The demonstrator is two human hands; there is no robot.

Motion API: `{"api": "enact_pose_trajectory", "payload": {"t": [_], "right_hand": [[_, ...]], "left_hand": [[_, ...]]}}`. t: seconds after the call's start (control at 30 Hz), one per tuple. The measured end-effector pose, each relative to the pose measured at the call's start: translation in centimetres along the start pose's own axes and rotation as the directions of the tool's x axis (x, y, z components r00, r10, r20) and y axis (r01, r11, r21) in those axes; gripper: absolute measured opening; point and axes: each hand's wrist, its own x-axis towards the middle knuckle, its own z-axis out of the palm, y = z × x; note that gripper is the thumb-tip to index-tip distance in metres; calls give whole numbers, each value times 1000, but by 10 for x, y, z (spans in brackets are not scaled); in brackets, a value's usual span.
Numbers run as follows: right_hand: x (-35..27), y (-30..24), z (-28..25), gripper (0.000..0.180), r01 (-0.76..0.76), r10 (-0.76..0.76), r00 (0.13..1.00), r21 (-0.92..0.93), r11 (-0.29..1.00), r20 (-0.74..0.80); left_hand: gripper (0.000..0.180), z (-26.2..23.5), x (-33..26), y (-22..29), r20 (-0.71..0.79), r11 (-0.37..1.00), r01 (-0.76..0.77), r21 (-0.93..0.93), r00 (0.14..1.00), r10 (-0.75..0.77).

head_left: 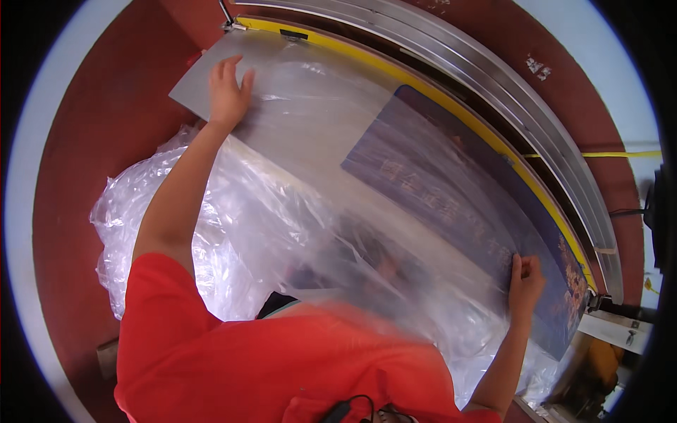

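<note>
A clear plastic film stretches across a grey metal worktop and hangs in folds over its front edge, down against my red shirt. Toward the worktop's left end, my left hand rests at the film, fingers spread and holding nothing. Far to the right, my right hand has its fingertips pinched together on the film. Beneath the film on the right half lies a dark blue printed panel with pale lettering and orange patterns at its right end.
A yellow strip runs along the worktop's back edge, with a curved-looking metal rail behind it. Bunched plastic piles at the left over the red floor. A white box-like part stands at the right end.
</note>
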Motion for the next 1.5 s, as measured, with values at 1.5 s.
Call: {"api": "enact_pose_trajectory", "payload": {"t": [1.5], "right_hand": [[5, 36, -5, 18, 45, -53, 991, -68, 997, -119]], "left_hand": [[39, 53, 65, 15, 518, 908, 294, 297, 749, -412]]}}
